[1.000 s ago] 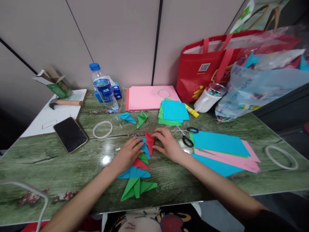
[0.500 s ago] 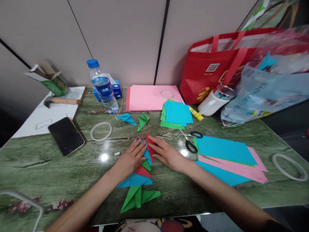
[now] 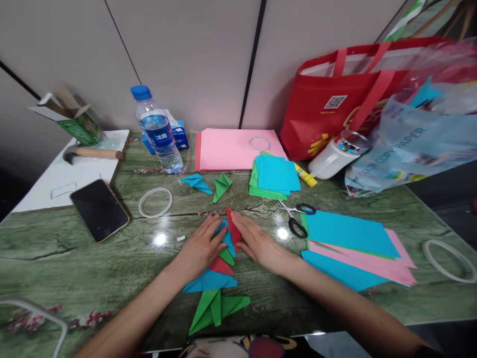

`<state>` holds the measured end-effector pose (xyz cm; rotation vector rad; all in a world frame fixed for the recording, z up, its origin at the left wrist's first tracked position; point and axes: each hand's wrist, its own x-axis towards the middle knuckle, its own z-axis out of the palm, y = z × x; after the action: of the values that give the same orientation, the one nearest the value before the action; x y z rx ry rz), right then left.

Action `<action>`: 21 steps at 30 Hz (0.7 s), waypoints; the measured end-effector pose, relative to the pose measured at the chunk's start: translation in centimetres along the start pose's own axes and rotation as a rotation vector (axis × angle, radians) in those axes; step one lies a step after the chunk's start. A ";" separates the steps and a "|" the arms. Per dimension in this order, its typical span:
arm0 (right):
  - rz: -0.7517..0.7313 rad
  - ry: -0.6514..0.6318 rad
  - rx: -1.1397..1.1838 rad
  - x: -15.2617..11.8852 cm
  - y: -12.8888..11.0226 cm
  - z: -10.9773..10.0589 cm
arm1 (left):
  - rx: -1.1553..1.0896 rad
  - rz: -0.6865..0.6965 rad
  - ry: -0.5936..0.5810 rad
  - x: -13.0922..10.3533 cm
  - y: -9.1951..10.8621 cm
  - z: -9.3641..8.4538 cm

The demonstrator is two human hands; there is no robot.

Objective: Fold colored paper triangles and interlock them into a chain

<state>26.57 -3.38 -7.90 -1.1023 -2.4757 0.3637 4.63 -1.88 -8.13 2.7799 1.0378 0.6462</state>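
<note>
red folded paper (image 3: pixel 233 229), between both hands (image 3: pixel 261 244)

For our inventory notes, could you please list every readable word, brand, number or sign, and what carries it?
"COPY PAPER": translucent bag; preceding word unclear.
"冰露": bottle.
QR code: red bag.
Unreadable, too small or blurred: the red bag's yellow print, green box, blue packet, yellow tube, shirt.

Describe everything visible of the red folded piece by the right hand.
The red folded piece looks like creased paper, narrow, with a pointed far tip. It is between the left hand and the right hand, beside a blue folded piece; whether they join is unclear. The right hand touches and partly hides it.
</note>
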 end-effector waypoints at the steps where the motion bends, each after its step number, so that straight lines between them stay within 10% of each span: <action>1: -0.006 0.010 -0.018 0.0 0.0 0.1 | -0.009 -0.003 -0.002 0.0 0.1 -0.1; 21: 0.057 -0.020 -0.131 0.6 0.2 -0.9 | 0.109 0.012 -0.021 0.5 0.1 -0.8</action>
<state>26.76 -2.74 -7.04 -1.2285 -2.5200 0.2323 4.75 -1.67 -7.20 2.8812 1.0853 0.5778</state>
